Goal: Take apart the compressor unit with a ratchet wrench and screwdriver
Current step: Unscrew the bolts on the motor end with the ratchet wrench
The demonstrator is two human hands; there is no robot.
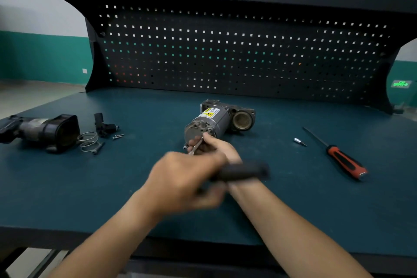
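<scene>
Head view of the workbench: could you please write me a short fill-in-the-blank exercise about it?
1. The red-handled screwdriver lies to the ____ of the compressor motor.
2. The wire spring lies on the ____ side of the bench.
3. The small socket bit lies between the motor and the ____.
4. The ratchet wrench, held by the left hand and right hand, has a ____ handle.
Answers: right; left; screwdriver; black.

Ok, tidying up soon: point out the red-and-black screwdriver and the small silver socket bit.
Red-and-black screwdriver (346, 161): head view, on its handle.
Small silver socket bit (298, 141): head view, on its barrel.
</scene>
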